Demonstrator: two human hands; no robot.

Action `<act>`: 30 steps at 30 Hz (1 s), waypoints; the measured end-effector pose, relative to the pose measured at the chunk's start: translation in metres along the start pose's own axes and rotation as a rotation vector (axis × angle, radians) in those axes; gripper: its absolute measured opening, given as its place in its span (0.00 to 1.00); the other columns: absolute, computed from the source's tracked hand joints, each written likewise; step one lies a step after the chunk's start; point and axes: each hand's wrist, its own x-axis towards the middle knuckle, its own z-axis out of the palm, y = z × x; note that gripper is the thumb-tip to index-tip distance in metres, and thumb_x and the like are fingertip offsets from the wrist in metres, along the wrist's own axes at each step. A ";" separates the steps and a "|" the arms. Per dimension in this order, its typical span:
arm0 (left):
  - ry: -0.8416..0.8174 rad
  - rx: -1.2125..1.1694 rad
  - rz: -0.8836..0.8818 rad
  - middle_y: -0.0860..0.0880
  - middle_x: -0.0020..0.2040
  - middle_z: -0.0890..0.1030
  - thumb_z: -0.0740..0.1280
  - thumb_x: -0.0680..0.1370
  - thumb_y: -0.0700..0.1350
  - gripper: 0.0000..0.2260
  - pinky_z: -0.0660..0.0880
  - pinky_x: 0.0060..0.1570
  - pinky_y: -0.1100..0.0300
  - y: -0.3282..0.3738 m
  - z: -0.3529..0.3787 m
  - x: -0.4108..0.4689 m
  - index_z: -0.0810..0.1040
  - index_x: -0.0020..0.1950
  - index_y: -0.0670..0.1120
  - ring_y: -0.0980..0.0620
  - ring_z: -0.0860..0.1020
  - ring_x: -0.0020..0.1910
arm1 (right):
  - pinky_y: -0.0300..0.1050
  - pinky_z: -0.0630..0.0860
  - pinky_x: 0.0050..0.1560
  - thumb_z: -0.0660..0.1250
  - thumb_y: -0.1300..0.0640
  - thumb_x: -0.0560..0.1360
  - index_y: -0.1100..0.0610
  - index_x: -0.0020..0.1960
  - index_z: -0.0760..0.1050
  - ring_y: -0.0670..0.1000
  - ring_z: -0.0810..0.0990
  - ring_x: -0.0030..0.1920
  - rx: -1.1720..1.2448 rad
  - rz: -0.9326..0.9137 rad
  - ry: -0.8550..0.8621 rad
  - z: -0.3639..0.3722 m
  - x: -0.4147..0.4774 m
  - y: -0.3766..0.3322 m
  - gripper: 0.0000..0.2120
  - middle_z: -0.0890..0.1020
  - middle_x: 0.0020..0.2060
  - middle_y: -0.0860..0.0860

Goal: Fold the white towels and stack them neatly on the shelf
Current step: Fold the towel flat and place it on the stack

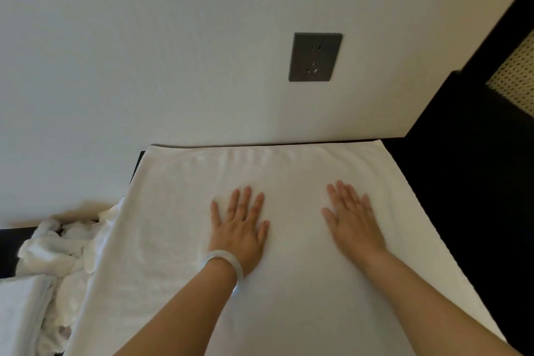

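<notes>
A large white towel (179,225) lies spread flat on a dark surface, its far edge against the wall. My left hand (239,225), with a pale bangle on the wrist, rests palm down on the towel's middle, fingers apart. My right hand (351,218) lies flat on the towel a little to the right, fingers spread too. Neither hand holds anything. A crumpled heap of white towels (57,251) sits to the left, partly under the spread towel's edge.
A dark wall socket (315,57) is on the white wall above the towel. Dark furniture (468,182) with a perforated panel (517,78) stands at the right. A folded white cloth (20,315) lies at the lower left.
</notes>
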 end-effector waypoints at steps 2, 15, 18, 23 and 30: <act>0.001 0.018 -0.009 0.53 0.79 0.35 0.25 0.70 0.60 0.35 0.36 0.73 0.38 0.005 -0.002 0.001 0.35 0.78 0.56 0.51 0.35 0.78 | 0.60 0.37 0.76 0.42 0.40 0.82 0.48 0.80 0.40 0.52 0.40 0.79 0.012 0.304 -0.042 -0.016 0.007 0.025 0.30 0.42 0.80 0.49; -0.023 0.027 -0.039 0.56 0.79 0.36 0.28 0.73 0.62 0.32 0.36 0.74 0.40 -0.041 -0.006 -0.018 0.36 0.78 0.58 0.53 0.36 0.78 | 0.56 0.48 0.73 0.47 0.43 0.78 0.53 0.75 0.67 0.55 0.66 0.75 0.008 -0.156 0.080 0.022 -0.033 -0.095 0.29 0.68 0.74 0.53; 0.017 -0.011 -0.291 0.56 0.79 0.38 0.35 0.79 0.61 0.27 0.40 0.75 0.41 -0.109 -0.009 -0.043 0.38 0.79 0.58 0.53 0.39 0.78 | 0.54 0.40 0.75 0.38 0.42 0.78 0.51 0.79 0.58 0.53 0.55 0.79 0.006 -0.186 0.066 0.026 -0.034 -0.097 0.33 0.58 0.78 0.51; 0.043 -0.166 -0.691 0.50 0.80 0.40 0.43 0.82 0.60 0.27 0.44 0.75 0.39 -0.153 -0.017 -0.075 0.41 0.80 0.55 0.45 0.42 0.79 | 0.56 0.39 0.75 0.33 0.41 0.76 0.51 0.80 0.53 0.52 0.51 0.79 -0.020 -0.174 0.122 0.025 -0.035 -0.100 0.36 0.54 0.79 0.51; 0.098 -0.063 -0.264 0.54 0.76 0.33 0.28 0.73 0.61 0.33 0.34 0.74 0.45 -0.085 0.005 -0.086 0.37 0.79 0.56 0.52 0.35 0.77 | 0.60 0.56 0.68 0.52 0.45 0.75 0.56 0.66 0.77 0.57 0.75 0.68 -0.032 -0.353 0.102 0.024 -0.029 -0.177 0.28 0.77 0.67 0.56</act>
